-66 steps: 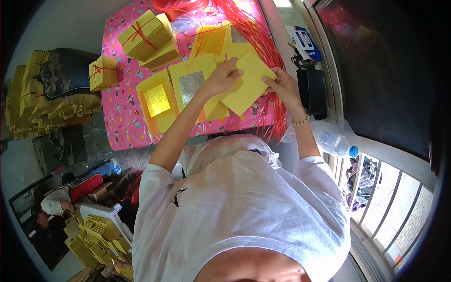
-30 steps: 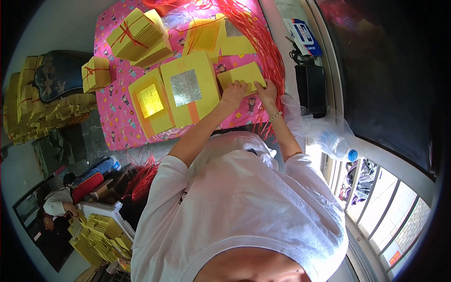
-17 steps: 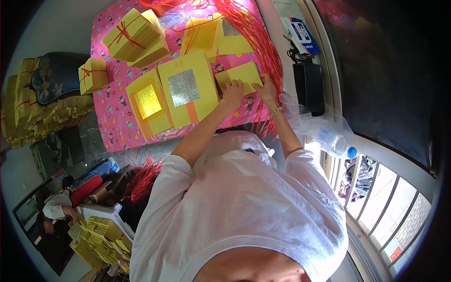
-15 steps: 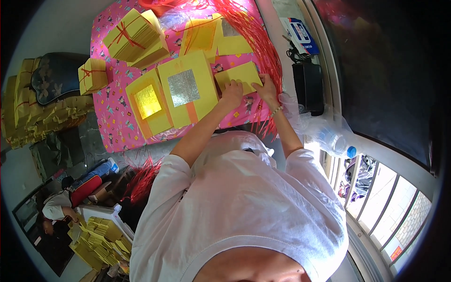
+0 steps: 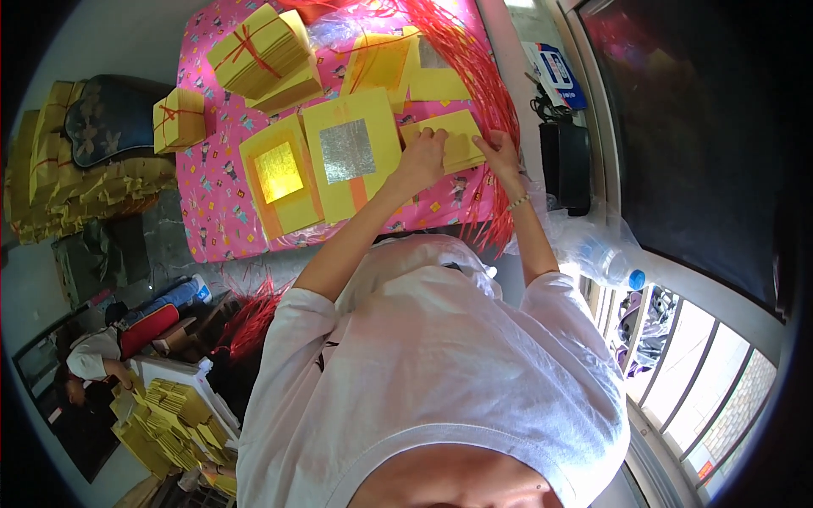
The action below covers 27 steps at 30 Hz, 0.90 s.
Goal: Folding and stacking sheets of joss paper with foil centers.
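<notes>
A small stack of yellow paper lies near the right front of the pink-covered table. My left hand is over its left part, fingers bent down and gripping the paper. At the right end, my right hand pinches the edge between thumb and fingers; a bead bracelet circles that wrist. Just left of the stack are a larger yellow sheet with a silver foil square and a yellow sheet with a gold foil square. Long red strands run down the table's right side, beside my right hand.
Tied yellow paper bundles stand at the back left, another bundle at the left edge. A plastic bottle with a blue cap lies right of me, below a black box. Another person handles yellow paper at lower left.
The whole view has shifted slightly, moving the table rightward in the picture. My left hand has slid up onto the yellow stack from its near edge; my right hand stays at the right end.
</notes>
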{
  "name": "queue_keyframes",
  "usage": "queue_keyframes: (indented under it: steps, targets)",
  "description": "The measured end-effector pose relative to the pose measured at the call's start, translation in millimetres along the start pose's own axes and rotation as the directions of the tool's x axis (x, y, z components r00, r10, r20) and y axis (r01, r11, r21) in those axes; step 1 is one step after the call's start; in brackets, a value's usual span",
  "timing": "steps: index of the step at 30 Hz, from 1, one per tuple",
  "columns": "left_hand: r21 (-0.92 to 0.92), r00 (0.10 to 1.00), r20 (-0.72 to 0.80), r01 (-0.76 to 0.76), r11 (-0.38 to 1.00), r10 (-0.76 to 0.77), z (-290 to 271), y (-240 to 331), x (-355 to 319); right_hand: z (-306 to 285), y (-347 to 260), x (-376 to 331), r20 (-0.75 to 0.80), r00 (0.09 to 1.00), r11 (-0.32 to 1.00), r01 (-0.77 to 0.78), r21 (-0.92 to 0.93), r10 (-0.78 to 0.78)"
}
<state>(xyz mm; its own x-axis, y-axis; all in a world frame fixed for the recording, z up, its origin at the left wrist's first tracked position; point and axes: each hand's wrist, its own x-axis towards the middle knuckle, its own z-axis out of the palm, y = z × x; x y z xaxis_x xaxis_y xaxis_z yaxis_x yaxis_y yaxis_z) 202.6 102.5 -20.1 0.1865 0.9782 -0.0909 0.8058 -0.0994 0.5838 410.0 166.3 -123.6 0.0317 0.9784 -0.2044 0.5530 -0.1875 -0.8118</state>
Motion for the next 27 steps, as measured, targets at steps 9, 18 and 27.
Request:
queue_keyframes:
  steps: [9,18,27]
  targets:
    - [-0.305,0.975,-0.215,-0.011,0.952,-0.057,-55,-20,-98,-9,-105,-45,0.114,0.931,0.935,0.334,0.122,-0.347]
    - [-0.089,0.941,-0.295,0.148,0.985,-0.168,-62,-38,-166,14,-164,-115,0.608,0.51,0.627,0.779,-0.026,-0.609]
    - [-0.043,0.937,-0.33,0.106,0.993,-0.114,-59,-54,-172,35,-166,-113,0.693,0.38,0.467,0.881,-0.07,-0.612]
